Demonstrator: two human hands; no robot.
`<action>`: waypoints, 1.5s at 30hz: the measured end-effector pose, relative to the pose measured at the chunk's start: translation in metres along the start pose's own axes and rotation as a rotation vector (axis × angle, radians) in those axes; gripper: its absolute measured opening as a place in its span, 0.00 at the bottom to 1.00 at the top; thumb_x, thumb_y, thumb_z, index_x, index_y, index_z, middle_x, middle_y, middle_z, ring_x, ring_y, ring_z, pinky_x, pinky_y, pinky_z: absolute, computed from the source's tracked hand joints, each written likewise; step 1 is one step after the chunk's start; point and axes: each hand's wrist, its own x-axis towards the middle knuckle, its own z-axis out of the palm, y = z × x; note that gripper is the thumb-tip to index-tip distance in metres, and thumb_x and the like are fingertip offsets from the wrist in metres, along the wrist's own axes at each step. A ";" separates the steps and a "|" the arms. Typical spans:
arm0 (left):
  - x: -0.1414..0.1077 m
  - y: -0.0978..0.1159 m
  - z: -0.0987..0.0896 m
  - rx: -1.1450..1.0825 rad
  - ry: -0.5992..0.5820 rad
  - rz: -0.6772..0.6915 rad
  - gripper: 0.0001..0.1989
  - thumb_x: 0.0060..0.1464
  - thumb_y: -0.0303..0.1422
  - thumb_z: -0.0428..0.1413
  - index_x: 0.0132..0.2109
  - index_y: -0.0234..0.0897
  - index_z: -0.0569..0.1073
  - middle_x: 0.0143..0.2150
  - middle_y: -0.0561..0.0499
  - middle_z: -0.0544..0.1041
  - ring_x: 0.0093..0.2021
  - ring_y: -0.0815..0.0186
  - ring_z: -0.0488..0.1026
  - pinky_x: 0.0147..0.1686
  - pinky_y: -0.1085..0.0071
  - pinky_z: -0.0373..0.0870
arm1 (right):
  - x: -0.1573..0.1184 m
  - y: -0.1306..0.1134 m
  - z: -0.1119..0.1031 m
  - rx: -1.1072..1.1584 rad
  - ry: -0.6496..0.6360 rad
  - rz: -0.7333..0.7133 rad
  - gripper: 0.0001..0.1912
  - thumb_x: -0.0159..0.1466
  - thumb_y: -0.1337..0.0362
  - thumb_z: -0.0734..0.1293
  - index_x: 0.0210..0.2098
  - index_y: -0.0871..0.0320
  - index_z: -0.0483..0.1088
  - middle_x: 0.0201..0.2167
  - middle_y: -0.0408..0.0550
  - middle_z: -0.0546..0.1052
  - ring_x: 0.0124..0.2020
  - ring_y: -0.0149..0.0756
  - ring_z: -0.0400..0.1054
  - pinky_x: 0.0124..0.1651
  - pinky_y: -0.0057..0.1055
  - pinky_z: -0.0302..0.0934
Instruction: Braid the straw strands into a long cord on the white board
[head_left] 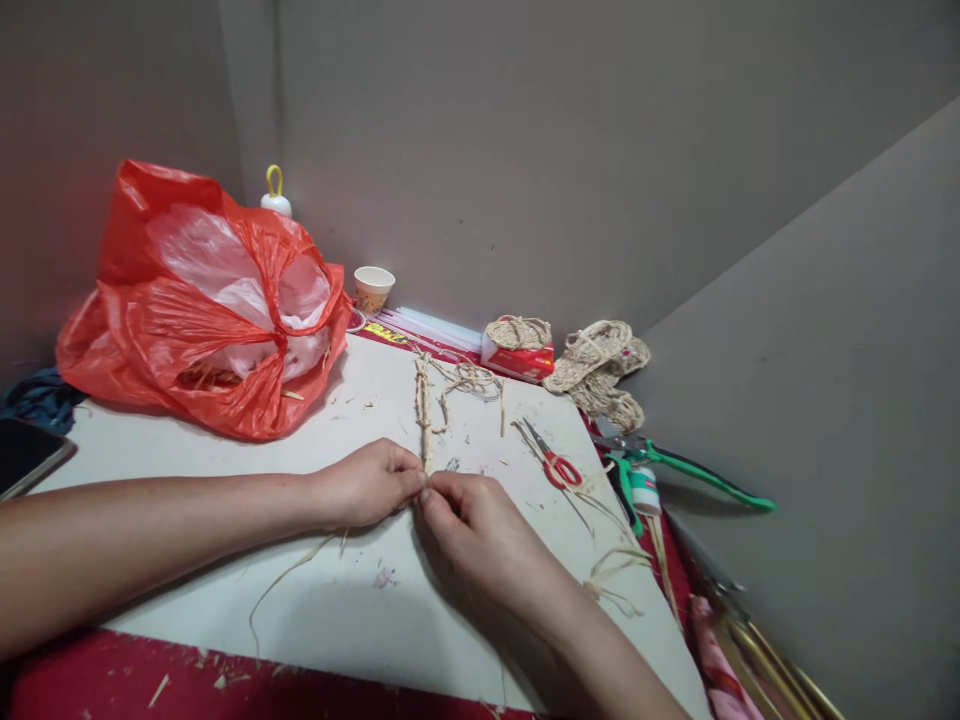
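A narrow piece of braided straw cord [423, 405] runs away from me across the white board [330, 600]. At its near end, my left hand [373, 483] pinches the straw with thumb and forefinger. My right hand [476, 520] comes in from the right, its fingertips pinched on the same end and touching my left fingertips. What lies between the fingertips is mostly hidden. A thin loose strand [289, 572] trails below my left hand. Red-handled scissors [561, 470] lie on the board to the right of my hands.
A large red plastic bag [217, 310] stands at the left, near a phone [28, 458]. Along the back are a paper cup [373, 288], a red packet [519, 362] and woven straw soles [600, 365]. Green-handled shears [705, 474] lie at the right edge by the wall.
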 end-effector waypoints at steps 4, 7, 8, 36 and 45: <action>-0.003 0.004 0.000 -0.152 -0.037 -0.117 0.13 0.50 0.36 0.48 0.21 0.37 0.59 0.12 0.62 0.54 0.11 0.77 0.45 0.12 0.76 0.40 | -0.008 -0.007 0.009 -0.236 0.013 0.014 0.15 0.63 0.66 0.55 0.28 0.59 0.71 0.25 0.49 0.77 0.25 0.33 0.67 0.28 0.27 0.51; -0.005 0.004 0.000 -0.179 -0.042 -0.114 0.15 0.51 0.38 0.49 0.21 0.37 0.60 0.12 0.62 0.54 0.11 0.78 0.45 0.12 0.77 0.40 | -0.012 -0.013 0.013 -0.434 -0.010 0.019 0.16 0.63 0.66 0.55 0.30 0.61 0.72 0.26 0.54 0.78 0.25 0.37 0.70 0.28 0.29 0.50; -0.005 0.003 0.000 -0.165 -0.038 -0.113 0.15 0.51 0.39 0.50 0.22 0.37 0.60 0.12 0.62 0.54 0.11 0.78 0.45 0.12 0.76 0.40 | -0.012 -0.015 0.014 -0.482 -0.019 0.018 0.15 0.63 0.67 0.55 0.31 0.62 0.72 0.26 0.55 0.78 0.25 0.38 0.71 0.27 0.30 0.49; 0.004 -0.011 -0.003 0.081 0.007 0.035 0.16 0.51 0.45 0.49 0.27 0.36 0.64 0.12 0.63 0.51 0.13 0.76 0.46 0.17 0.74 0.39 | -0.018 0.150 -0.111 -0.441 0.151 0.450 0.18 0.51 0.73 0.64 0.42 0.58 0.73 0.23 0.43 0.72 0.25 0.32 0.64 0.28 0.25 0.51; 0.003 -0.008 -0.004 0.025 -0.035 -0.018 0.18 0.49 0.50 0.50 0.29 0.38 0.63 0.11 0.63 0.51 0.12 0.76 0.45 0.14 0.75 0.38 | -0.014 0.122 -0.154 -0.359 0.260 0.360 0.08 0.58 0.62 0.62 0.28 0.60 0.69 0.21 0.42 0.69 0.22 0.29 0.59 0.26 0.25 0.50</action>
